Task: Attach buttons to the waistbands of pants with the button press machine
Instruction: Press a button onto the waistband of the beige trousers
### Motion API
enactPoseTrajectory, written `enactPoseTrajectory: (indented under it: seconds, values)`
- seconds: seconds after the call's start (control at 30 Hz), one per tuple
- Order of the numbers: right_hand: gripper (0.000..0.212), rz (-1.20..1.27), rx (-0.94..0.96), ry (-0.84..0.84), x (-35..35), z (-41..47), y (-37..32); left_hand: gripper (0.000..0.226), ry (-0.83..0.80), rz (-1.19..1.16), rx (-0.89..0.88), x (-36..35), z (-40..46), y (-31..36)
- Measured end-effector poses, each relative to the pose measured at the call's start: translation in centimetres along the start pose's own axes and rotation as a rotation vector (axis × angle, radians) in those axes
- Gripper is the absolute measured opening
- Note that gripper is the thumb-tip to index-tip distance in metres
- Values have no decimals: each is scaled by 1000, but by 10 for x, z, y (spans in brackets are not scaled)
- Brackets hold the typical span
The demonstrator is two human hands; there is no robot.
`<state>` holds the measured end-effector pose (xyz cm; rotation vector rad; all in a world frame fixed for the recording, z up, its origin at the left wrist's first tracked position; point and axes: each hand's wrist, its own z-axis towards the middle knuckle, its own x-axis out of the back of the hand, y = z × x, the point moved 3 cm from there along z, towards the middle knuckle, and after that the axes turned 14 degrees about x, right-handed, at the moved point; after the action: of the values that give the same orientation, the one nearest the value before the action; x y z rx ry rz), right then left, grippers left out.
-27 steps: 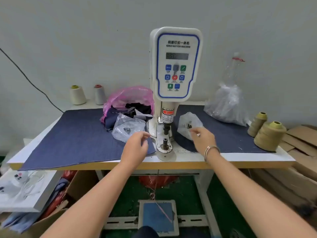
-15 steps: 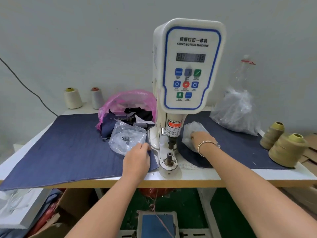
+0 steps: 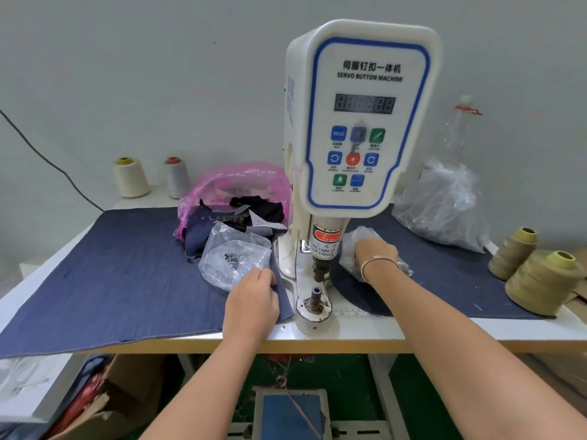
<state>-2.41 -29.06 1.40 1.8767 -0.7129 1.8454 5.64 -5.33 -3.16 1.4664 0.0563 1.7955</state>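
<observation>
The press (image 3: 355, 128) stands upright at the middle of the tabletop (image 3: 476, 328), its base reaching almost to the front edge, and both hands flank its lower column. The left hand (image 3: 251, 304) lies on the blue cloth (image 3: 104, 277) just left of the base, knuckles up, fingertips at the edge of a clear bag (image 3: 233, 258); its fingers are curled under, and whether they pinch anything cannot be told. The right hand (image 3: 376, 254), with a bracelet (image 3: 378, 262) on the wrist, reaches into a second clear bag (image 3: 352, 246) just right of the column; its fingers are hidden inside the plastic, so its grip cannot be told either.

The press has a white head with a blue-outlined panel labelled "SERVO BUTTON MACHINE", a dark digit display, and blue, green and red keys. Below the head a metal ram with a red warning label hangs above a small purple-tipped die (image 3: 316, 293) on the round white base. A printed ruler (image 3: 359, 314) runs along the tabletop just right of the base.

Behind the left bag, a pink bag (image 3: 235, 185) holds dark fabric scraps. Two spools (image 3: 131, 177) stand at the back left corner, two olive ones (image 3: 536, 281) near the right edge, and a large clear bag (image 3: 444, 204) sits toward the back right.
</observation>
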Motion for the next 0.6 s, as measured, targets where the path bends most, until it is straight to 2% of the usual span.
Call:
enactPoseTrajectory:
  seconds: [0.27, 0.37, 0.4, 0.43, 0.53, 0.6]
  values:
    - [22, -149, 63, -29, 4, -1, -3, 7, 0, 11, -3, -1, 1, 0]
    - [32, 104, -102, -257, 13, -4, 2, 7, -9, 8, 5, -1, 0, 0]
    - [34, 187, -144, -254, 13, -7, 7, 7, -8, 4, 6, -1, 0, 0]
    - [32, 247, -148, -149, 15, -12, 11, 7, -6, 1, 6, 0, 0, 0]
    - [13, 362, -32, 308, 25, -37, 18, 7, 0, 3, 1, 1, 0, 1]
    - [21, 648, -10, 470, 31, -59, 16, 7, 4, 1, 1, 1, -1, 1]
